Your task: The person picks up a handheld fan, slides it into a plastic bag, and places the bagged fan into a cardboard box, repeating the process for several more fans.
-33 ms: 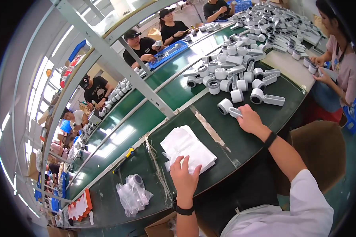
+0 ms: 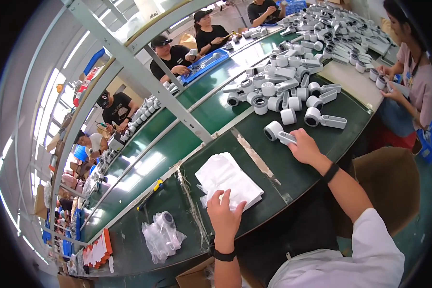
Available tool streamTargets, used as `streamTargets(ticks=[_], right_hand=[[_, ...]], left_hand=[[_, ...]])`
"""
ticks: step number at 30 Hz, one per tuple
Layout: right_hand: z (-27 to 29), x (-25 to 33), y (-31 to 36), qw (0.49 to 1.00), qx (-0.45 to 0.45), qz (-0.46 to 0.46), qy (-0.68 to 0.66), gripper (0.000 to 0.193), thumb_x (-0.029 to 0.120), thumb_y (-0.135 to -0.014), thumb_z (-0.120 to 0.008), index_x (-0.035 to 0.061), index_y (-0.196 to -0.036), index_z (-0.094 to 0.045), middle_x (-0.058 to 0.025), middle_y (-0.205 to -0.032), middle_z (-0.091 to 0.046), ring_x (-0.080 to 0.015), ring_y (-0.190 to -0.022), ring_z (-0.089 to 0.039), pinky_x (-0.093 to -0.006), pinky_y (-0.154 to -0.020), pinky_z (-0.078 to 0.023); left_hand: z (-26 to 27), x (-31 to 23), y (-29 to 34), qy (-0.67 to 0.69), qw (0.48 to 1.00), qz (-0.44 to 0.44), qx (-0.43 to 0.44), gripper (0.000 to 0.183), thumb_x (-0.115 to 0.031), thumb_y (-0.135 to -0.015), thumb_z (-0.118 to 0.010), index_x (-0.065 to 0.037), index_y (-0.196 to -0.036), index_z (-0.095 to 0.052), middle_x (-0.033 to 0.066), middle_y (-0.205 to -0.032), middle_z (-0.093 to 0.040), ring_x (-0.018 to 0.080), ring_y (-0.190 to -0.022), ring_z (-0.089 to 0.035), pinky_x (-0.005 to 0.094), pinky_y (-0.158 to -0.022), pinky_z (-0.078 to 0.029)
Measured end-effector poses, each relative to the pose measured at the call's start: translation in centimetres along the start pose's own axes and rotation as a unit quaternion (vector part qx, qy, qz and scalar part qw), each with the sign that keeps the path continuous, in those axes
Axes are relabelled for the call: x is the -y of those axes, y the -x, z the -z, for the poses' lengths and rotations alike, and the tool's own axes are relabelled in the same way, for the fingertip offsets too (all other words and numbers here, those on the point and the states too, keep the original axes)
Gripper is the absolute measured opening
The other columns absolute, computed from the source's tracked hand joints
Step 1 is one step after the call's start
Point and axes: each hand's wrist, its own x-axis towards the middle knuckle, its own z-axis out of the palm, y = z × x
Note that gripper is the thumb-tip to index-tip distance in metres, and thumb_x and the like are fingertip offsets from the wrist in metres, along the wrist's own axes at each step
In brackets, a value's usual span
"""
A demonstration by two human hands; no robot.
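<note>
My right hand (image 2: 304, 145) is closed round the grey handle of a white handheld device (image 2: 274, 130) with a drum-shaped head. The device's head rests at the near edge of the pile and points away from me. My left hand (image 2: 224, 214) lies on the near edge of a stack of thin white bags (image 2: 225, 178), its fingers slightly bent and thumb apart. To the left, a similar device wrapped in a clear plastic bag (image 2: 162, 237) lies on the dark green table (image 2: 204, 150). Another loose device (image 2: 325, 120) sits just beyond my right hand.
A large heap of the same devices (image 2: 293, 72) spreads across the far right. A yellow-and-black utility knife (image 2: 150, 194) lies left of the bags, orange-and-white cards (image 2: 98, 249) farther left. A metal post (image 2: 177, 108) rises beyond the table. A co-worker (image 2: 413, 81) handles devices at right; an open carton (image 2: 386, 187) stands below.
</note>
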Motion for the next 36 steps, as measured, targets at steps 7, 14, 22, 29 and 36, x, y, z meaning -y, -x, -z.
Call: streamTargets(ticks=[7, 14, 22, 29, 36], right_hand=[[3.1, 4.0, 8.0, 0.703, 0.160, -0.094, -0.687, 0.039, 0.007, -0.089, -0.060, 0.0025, -0.124, -0.044, -0.0159, -0.107, -0.061, -0.0232, -0.081, -0.066, -0.0343, -0.064, -0.056], [1.8, 5.7, 11.9, 0.621, 0.288, -0.088, -0.724, 0.049, -0.001, -0.078, -0.062, 0.0041, -0.124, -0.046, -0.0140, -0.107, -0.062, -0.0237, -0.071, -0.065, -0.0352, -0.060, -0.054], [0.6, 8.6, 13.7, 0.680, 0.288, -0.087, -0.669, 0.045, -0.006, -0.076, -0.066, 0.0041, -0.117, -0.051, -0.0073, -0.097, -0.061, -0.0168, -0.072, -0.062, -0.0308, -0.063, -0.052], [-0.4, 9.7, 15.0, 0.753, 0.255, -0.068, -0.602, 0.044, 0.009, -0.076, -0.077, 0.0044, -0.114, -0.055, -0.0041, -0.099, -0.064, -0.0127, -0.085, -0.062, -0.0295, -0.074, -0.053], [-2.5, 12.1, 15.0, 0.820, 0.112, -0.063, -0.557, 0.049, 0.014, -0.074, -0.080, 0.0013, -0.113, -0.054, -0.0043, -0.098, -0.063, -0.0126, -0.089, -0.060, -0.0289, -0.079, -0.050]], left_hand=[[-0.3, 1.5, 0.6, 0.017, 0.995, 0.020, 0.092, 0.029, -0.019, -0.072, -0.079, -0.005, -0.097, -0.071, 0.0121, -0.097, -0.066, 0.0326, -0.093, -0.058, 0.0410, -0.081, -0.046], [-0.9, 2.2, 0.4, 0.102, 0.993, 0.036, 0.053, 0.013, -0.010, -0.080, -0.071, -0.003, -0.091, -0.071, 0.0130, -0.089, -0.069, 0.0303, -0.085, -0.062, 0.0372, -0.075, -0.048], [-0.6, 1.5, 0.6, 0.241, 0.952, 0.190, 0.007, 0.013, -0.010, -0.082, -0.070, 0.000, -0.091, -0.070, 0.0135, -0.084, -0.069, 0.0240, -0.075, -0.065, 0.0318, -0.069, -0.049], [-0.4, -1.0, 1.8, 0.435, 0.854, 0.284, 0.008, 0.013, -0.007, -0.088, -0.069, 0.004, -0.096, -0.068, 0.0048, -0.081, -0.069, 0.0096, -0.073, -0.062, 0.0227, -0.068, -0.048], [-1.9, -3.0, 3.0, 0.575, 0.741, 0.347, -0.017, 0.014, -0.003, -0.085, -0.073, 0.004, -0.097, -0.067, 0.0076, -0.087, -0.070, 0.0106, -0.074, -0.064, 0.0218, -0.069, -0.051]])
